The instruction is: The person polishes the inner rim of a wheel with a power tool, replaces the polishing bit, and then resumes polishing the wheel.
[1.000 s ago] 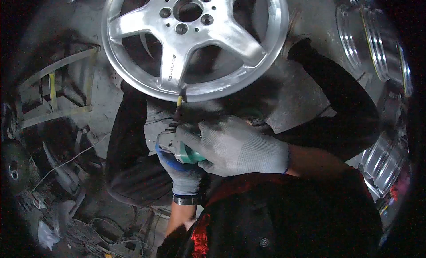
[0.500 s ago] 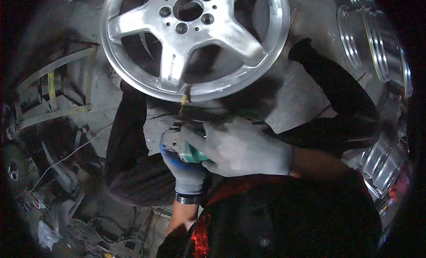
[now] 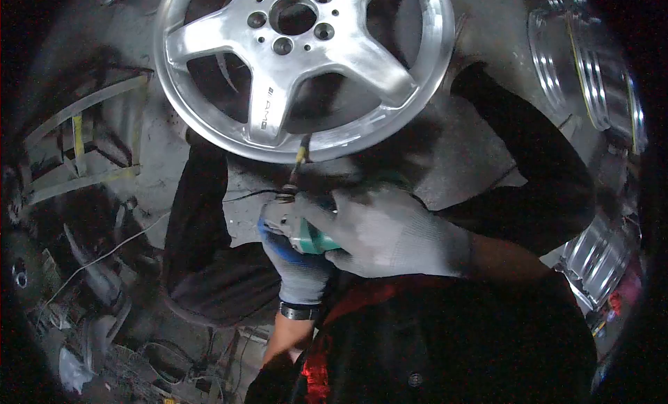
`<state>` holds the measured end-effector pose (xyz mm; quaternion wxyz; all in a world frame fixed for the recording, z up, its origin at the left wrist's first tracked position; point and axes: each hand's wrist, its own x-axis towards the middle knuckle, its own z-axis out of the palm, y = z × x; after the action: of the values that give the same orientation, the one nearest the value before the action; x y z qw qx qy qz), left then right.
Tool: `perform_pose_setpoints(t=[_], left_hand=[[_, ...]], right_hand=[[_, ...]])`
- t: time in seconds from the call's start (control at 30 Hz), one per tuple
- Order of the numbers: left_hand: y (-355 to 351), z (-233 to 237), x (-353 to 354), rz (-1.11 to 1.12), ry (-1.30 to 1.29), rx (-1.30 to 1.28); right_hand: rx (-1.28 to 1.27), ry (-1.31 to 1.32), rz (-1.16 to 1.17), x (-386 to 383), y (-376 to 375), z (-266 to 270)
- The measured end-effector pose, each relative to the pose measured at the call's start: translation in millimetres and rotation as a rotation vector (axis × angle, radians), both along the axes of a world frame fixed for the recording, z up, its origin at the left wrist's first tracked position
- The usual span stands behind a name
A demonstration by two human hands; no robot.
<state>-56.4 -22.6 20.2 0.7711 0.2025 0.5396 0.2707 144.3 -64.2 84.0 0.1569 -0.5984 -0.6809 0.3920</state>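
A polished silver alloy wheel [image 3: 271, 105] with AMG lettering on one spoke takes up the top middle. Below it, both gloved hands hold a green-bodied die grinder [image 3: 311, 238]. A thin shaft [image 3: 298, 169] with a yellow band runs from the tool up to the wheel's lower rim; its dark tip overlaps the rim, and contact cannot be made out. My left hand [image 3: 298, 268], in a grey and blue glove, wraps the tool's front from below. My right hand [image 3: 393, 230], in a grey glove, closes over its body from the right. Most of the tool is hidden by the hands.
My dark-trousered legs [image 3: 536, 154] flank the wheel. Shiny wheel rims [image 3: 588, 70] stand at the right, with another rim [image 3: 591, 261] lower down. A masked frame-like part [image 3: 80, 136] lies at the left, near a thin cable [image 3: 104, 258] and cluttered dark parts on the floor.
Both hands and the die grinder have shifted slightly right. The shaft now slants more to the right, its tip farther right along the rim. The wheel sits almost unchanged in view.
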Motion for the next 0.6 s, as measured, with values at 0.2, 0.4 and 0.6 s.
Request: perform_pose_setpoints(t=[0.2,0.4,0.6], left_hand=[[18.8,19.5,6.3,0.155,-0.056,-0.099],[-7.7,-13.2,-1.1,-0.061,0.046,-0.035],[10.6,-2.0,-12.9,0.029,-0.096,-0.128]], right_hand=[[0.033,0.066,0.0,-7.9,15.7,-11.8],[0.081,-0.017,-0.066,9.2,-9.1,-3.7],[0.001,0.053,-0.012,3.5,10.0,-1.4]])
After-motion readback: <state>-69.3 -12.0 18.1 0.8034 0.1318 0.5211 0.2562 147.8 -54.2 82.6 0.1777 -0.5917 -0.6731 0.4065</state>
